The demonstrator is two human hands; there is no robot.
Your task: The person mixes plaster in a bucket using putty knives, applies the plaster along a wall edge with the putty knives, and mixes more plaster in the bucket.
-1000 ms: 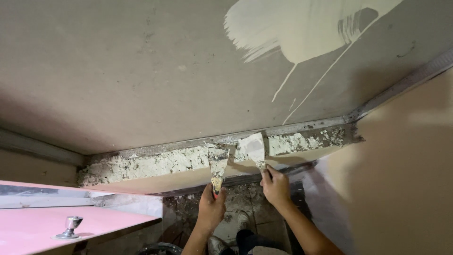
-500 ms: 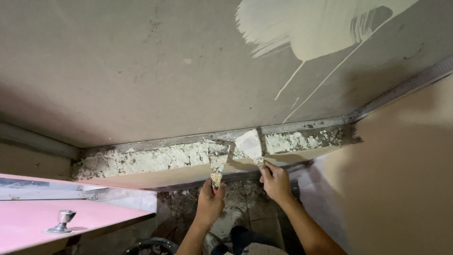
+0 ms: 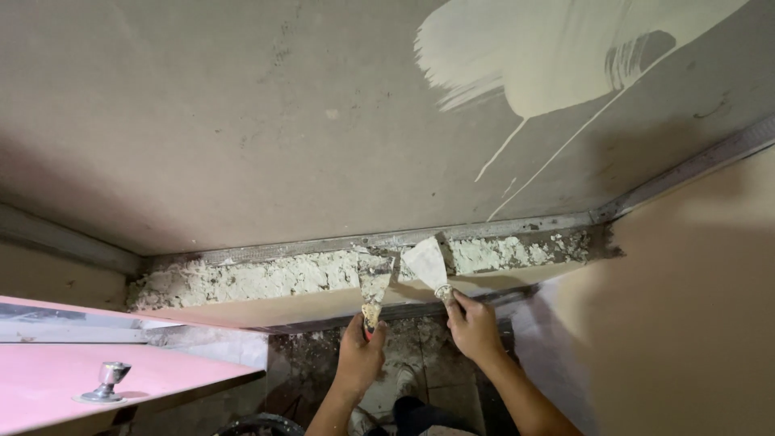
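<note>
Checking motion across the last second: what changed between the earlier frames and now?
Little changed. The left hand still grips its putty knife and the right hand its wider knife, both blades at the rough filler strip under the grey board. The view drifted slightly, so the pink panel and its metal knob shifted in frame. Nothing was picked up or released.

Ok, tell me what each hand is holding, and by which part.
Left hand: narrow plaster-crusted putty knife, gripped by its handle. Right hand: wider plaster-coated putty knife, also by its handle.
</note>
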